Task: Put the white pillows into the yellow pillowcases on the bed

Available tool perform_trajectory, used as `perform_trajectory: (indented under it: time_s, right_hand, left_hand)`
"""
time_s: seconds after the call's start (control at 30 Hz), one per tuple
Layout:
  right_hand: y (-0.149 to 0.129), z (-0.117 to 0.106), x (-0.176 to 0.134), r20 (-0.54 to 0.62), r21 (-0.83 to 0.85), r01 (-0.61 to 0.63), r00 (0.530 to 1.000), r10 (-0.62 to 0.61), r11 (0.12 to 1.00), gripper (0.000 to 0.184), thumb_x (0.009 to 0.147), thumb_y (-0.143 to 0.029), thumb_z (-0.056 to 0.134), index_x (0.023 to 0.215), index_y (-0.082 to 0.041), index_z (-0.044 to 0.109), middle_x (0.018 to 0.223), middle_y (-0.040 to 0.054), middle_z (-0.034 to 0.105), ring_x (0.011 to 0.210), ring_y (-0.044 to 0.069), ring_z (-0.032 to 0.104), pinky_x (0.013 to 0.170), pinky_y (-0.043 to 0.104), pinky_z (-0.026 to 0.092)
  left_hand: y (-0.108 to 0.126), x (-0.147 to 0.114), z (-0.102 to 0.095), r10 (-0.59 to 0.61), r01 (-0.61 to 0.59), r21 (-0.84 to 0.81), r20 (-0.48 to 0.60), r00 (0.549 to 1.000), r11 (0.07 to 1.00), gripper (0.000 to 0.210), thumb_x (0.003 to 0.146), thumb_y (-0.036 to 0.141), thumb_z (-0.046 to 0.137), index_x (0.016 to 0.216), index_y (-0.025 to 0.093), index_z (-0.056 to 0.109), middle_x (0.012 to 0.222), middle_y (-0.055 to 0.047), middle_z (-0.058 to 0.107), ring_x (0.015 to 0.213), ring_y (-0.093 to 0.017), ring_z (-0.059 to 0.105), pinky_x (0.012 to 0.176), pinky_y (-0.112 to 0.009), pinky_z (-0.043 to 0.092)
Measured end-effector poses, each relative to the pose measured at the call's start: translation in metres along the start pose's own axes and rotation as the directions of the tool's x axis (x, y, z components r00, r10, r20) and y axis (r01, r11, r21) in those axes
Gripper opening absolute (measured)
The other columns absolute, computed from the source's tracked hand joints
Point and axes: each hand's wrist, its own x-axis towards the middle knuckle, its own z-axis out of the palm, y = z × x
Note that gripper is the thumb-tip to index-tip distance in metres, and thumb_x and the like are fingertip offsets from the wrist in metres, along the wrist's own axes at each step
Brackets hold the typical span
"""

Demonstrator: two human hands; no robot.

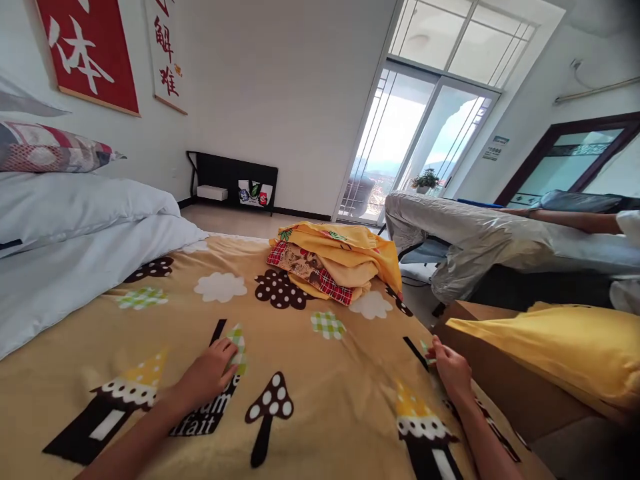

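A tan bed sheet (pixel 290 413), printed with mushrooms, clouds and little houses, covers the bed in front of me. My left hand (pixel 213 367) lies on it with the fingers stretched out, over a green-checked print left of centre. Toward the bed's right edge, my right hand (pixel 451 368) has thumb and fingers closed on the sheet's edge. Farther back on the bed rests a folded pile of yellow cloth (pixel 345 243), with a red plaid-bordered brown piece (pixel 307 265) tucked among its layers.
White bedding (pixel 100 233) and a patchwork pillow (pixel 55 148) are stacked on the left. At right stands a cardboard box (pixel 520 380) with yellow fabric (pixel 565 340) over it. Another person's arm (pixel 575 220) reaches across a grey-covered surface (pixel 500 230). A black shelf (pixel 235 175) stands by the wall.
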Motion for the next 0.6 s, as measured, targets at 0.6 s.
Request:
perform_trajectory:
  time_s: [0.6]
  right_hand:
    - [-0.253, 0.161, 0.156, 0.115, -0.206, 0.204, 0.976, -0.183, 0.957, 0.036, 0.090, -0.035, 0.058, 0.119, -0.014, 0.057, 0.125, 0.0111, 0.056, 0.109, 0.022, 0.057, 0.092, 0.044, 0.049]
  left_hand:
    - [0.018, -0.020, -0.007, 0.009, -0.108, 0.303, 0.311, 0.950, 0.947, 0.053, 0.087, 0.026, 0.045, 0.140, 0.018, 0.049, 0.136, -0.017, 0.053, 0.125, -0.036, 0.049, 0.101, -0.053, 0.041]
